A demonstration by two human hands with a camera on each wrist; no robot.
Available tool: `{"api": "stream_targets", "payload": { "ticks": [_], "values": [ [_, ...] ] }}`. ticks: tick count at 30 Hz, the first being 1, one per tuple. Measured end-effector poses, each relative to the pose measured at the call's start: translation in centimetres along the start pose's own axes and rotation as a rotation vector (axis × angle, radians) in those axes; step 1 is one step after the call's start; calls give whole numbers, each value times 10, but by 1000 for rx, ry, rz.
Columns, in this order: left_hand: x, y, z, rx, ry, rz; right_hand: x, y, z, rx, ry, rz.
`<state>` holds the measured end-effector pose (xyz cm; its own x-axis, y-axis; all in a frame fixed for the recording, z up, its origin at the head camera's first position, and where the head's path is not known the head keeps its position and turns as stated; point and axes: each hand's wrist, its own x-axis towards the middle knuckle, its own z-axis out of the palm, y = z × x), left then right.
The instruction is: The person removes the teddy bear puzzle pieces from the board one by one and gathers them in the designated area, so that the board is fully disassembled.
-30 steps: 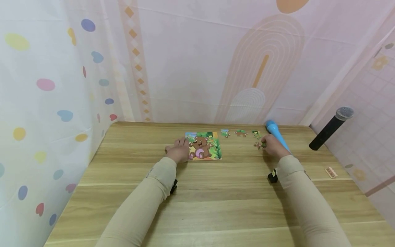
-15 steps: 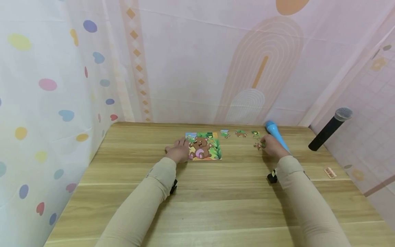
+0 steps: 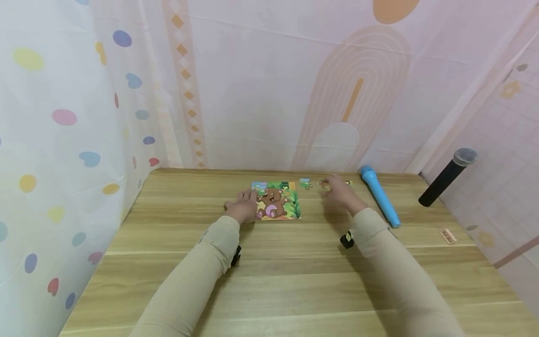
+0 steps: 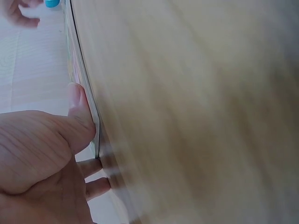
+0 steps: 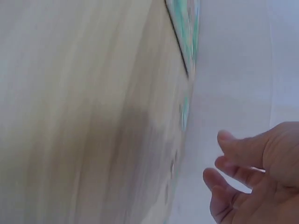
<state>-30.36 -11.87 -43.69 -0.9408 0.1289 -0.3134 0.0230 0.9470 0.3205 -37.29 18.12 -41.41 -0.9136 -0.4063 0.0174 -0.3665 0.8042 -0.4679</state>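
My left hand (image 3: 243, 206) rests at the left side of a bear jigsaw puzzle (image 3: 281, 202) in a flat board. In the left wrist view the thumb (image 4: 80, 109) lies on the puzzle's edge, and two other fingers (image 4: 97, 186) reach down past its corner. To the right, my right hand (image 3: 341, 193) hovers over loose puzzle pieces, partly hiding them. The right wrist view shows its fingers (image 5: 217, 196) loosely bent and apart from the thumb, with nothing between them. One loose piece (image 3: 305, 183) lies just right of the puzzle; another (image 3: 323, 185) is by the right fingertips.
A blue toy microphone (image 3: 381, 199) lies right of my right hand. Farther right, a black microphone (image 3: 444, 180) with a silver head leans by the table's side, and a small pinkish flat item (image 3: 448, 236) lies nearby. A patterned curtain (image 3: 252, 93) hangs behind the table (image 3: 273, 281).
My right hand has left the piece near the blue microphone and moved left over the other pieces, uncovering the microphone's lower end. The left hand and puzzle have stayed in place.
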Motion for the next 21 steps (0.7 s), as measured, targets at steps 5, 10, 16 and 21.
{"api": "stream_targets", "payload": {
  "ticks": [5,10,16,21],
  "values": [
    [-1,-1,-1,10,1,1,12,-29,21,48,-58,-109],
    [-2,0,-1,6,4,6,24,-50,39,66,-93,-150],
    [1,-1,1,21,9,10,31,-65,55,95,-183,-149],
    [3,-1,2,23,6,6,31,-71,65,70,-195,-149]
  ]
}}
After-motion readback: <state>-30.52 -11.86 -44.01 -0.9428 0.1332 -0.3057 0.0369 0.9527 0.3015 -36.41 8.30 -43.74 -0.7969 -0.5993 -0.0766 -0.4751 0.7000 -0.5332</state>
